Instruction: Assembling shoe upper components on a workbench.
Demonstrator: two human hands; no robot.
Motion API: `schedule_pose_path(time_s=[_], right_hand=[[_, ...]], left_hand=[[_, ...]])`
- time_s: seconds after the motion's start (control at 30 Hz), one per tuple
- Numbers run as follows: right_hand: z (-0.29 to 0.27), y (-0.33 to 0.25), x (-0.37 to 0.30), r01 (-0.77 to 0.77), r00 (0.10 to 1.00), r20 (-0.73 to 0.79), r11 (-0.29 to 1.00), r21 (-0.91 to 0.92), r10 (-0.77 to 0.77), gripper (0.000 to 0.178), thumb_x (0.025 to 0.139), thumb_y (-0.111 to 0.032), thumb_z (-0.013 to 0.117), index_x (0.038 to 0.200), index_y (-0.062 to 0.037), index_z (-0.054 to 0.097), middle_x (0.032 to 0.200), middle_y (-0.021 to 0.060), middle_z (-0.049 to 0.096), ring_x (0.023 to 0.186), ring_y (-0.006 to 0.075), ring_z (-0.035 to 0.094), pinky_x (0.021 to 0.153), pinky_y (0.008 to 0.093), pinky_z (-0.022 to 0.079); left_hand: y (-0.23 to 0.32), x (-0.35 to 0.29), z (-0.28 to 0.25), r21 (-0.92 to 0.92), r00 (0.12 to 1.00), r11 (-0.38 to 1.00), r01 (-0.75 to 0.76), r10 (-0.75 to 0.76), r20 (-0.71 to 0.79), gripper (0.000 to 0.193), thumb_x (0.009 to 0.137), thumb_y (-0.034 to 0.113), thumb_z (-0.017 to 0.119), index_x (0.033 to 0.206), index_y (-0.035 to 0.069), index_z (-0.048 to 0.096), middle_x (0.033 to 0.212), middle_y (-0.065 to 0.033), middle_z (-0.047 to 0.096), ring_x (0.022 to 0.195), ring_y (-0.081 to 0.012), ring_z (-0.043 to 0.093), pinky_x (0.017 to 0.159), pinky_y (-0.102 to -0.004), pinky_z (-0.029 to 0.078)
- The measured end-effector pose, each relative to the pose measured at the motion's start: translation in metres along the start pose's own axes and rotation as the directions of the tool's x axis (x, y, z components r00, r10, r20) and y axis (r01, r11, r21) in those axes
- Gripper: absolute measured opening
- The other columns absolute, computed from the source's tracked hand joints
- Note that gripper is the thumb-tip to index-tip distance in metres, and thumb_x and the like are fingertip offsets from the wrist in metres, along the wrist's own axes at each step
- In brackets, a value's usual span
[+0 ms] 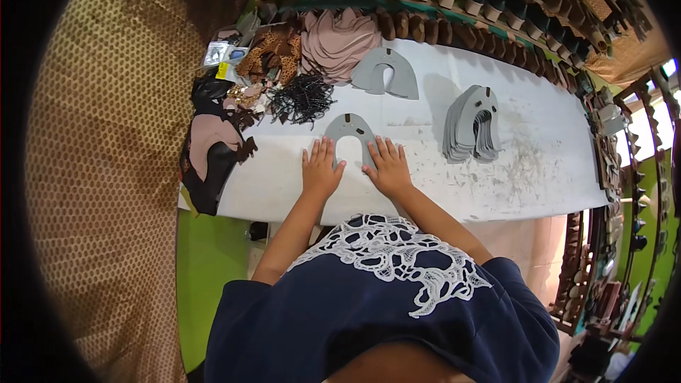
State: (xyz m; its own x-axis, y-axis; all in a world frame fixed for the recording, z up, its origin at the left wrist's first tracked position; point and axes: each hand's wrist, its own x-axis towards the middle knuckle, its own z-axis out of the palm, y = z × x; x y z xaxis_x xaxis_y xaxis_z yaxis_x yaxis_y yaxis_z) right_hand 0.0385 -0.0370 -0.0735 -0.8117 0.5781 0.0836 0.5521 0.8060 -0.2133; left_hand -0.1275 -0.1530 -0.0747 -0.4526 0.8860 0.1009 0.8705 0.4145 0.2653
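Note:
A grey horseshoe-shaped shoe upper piece lies flat on the white table, its curved end away from me. Two dark brown patches show on that curve. My left hand rests over its left leg, fingers stretched out. On the other leg lies my right hand, fingers spread and flat. Both hands partly hide the legs. Farther back sits another grey upper piece or small pile of the same shape. To the right, a fanned stack of grey upper pieces carries similar dark patches.
Pink cut pieces, leopard-print material and black strips crowd the table's back left. A black and pink piece hangs at the left edge. Rows of shoe lasts line the back; a patterned curtain hangs left.

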Motion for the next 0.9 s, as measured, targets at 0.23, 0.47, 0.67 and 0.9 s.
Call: schedule_pose_path(time_s=[0.23,0.47,0.67,0.9], right_hand=[[0.002,0.000,-0.002,0.003,0.996,-0.085,0.999,0.041,0.001,0.061,0.089,-0.048,0.044,0.139,-0.0137,0.035,0.146,0.0123,0.030,0.134,0.0313,0.027,0.108,0.0520,0.018],[0.002,-0.002,-0.001,0.000,0.997,-0.079,0.999,0.051,0.004,0.060,0.089,-0.048,0.045,0.138,-0.0151,0.037,0.145,0.0122,0.031,0.134,0.0310,0.028,0.108,0.0516,0.019],[0.001,-0.002,-0.002,-0.060,0.998,-0.004,0.998,0.006,0.060,0.061,0.090,-0.051,0.040,0.141,-0.0180,0.033,0.148,0.0094,0.027,0.137,0.0283,0.022,0.110,0.0500,0.012],[-0.005,-0.012,-0.004,-0.134,0.991,-0.006,0.990,0.029,0.135,0.057,0.088,-0.046,0.048,0.136,-0.0154,0.041,0.146,0.0120,0.031,0.135,0.0303,0.026,0.109,0.0514,0.015]], left_hand=[[0.005,0.000,-0.004,0.007,1.000,1.000,0.012,-0.012,0.006,0.063,0.086,0.040,0.049,0.138,0.006,0.036,0.145,-0.0130,0.033,0.134,-0.0299,0.028,0.109,-0.0510,0.014],[0.003,-0.002,-0.001,0.025,0.997,0.999,0.044,-0.042,-0.063,0.063,0.086,0.041,0.051,0.137,0.006,0.038,0.143,-0.0182,0.034,0.133,-0.0319,0.030,0.108,-0.0520,0.017],[0.000,-0.008,0.006,0.010,0.993,0.999,0.052,-0.051,-0.105,0.065,0.085,0.043,0.051,0.137,0.006,0.037,0.143,-0.0192,0.033,0.133,-0.0329,0.029,0.107,-0.0532,0.017],[-0.022,-0.028,-0.009,-0.013,1.000,1.000,0.016,-0.015,0.005,0.064,0.087,0.045,0.048,0.139,0.011,0.035,0.146,-0.0174,0.028,0.135,-0.0315,0.025,0.109,-0.0519,0.014]])
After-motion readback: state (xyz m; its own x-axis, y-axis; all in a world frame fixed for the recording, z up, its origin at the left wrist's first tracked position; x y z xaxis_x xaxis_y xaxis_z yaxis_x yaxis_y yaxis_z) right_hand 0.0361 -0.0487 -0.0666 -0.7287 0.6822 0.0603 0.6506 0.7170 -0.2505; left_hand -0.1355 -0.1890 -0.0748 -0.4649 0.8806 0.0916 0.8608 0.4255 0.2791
